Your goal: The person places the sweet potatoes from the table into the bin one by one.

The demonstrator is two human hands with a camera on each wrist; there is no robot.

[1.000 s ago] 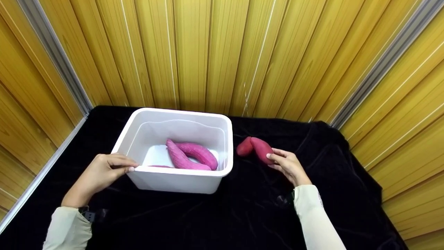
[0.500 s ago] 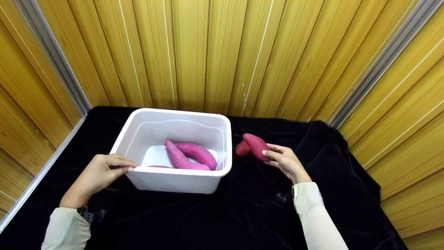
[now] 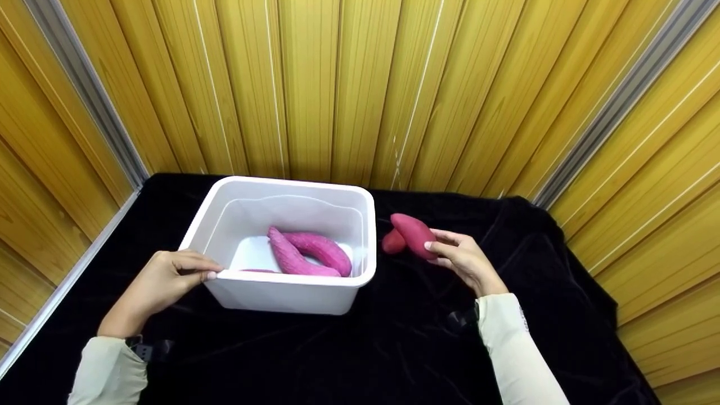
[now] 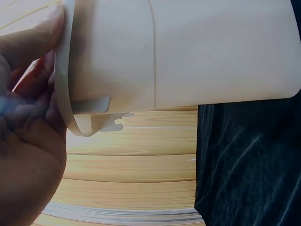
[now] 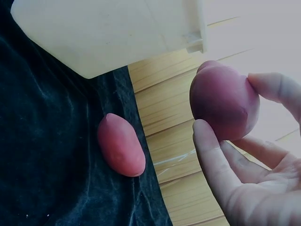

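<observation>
In the head view my left hand (image 3: 163,281) pinches the near-left rim of a white plastic bin (image 3: 287,295), thumb and fingers on either side of the lip. Two purple-pink sweet potatoes (image 3: 295,256) lie inside, and part of another (image 3: 260,270) shows behind the near wall. Right of the bin, my right hand (image 3: 464,259) holds a smooth red sweet potato (image 3: 415,235) by its near end. A second red sweet potato (image 3: 392,242) is on the black cloth, partly covered by the held one. The right wrist view shows the held sweet potato (image 5: 223,101) raised off the cloth.
Black velvet cloth (image 3: 315,360) covers the table. Yellow wood-patterned panels (image 3: 337,90) stand close behind and at both sides, with grey metal strips (image 3: 95,90) at the corners. The bin's right wall stands between the red sweet potatoes and its inside.
My right hand has lifted the red sweet potato slightly and carried it a little left, so that it now overlaps more of the other one. The left hand stays on the rim.
</observation>
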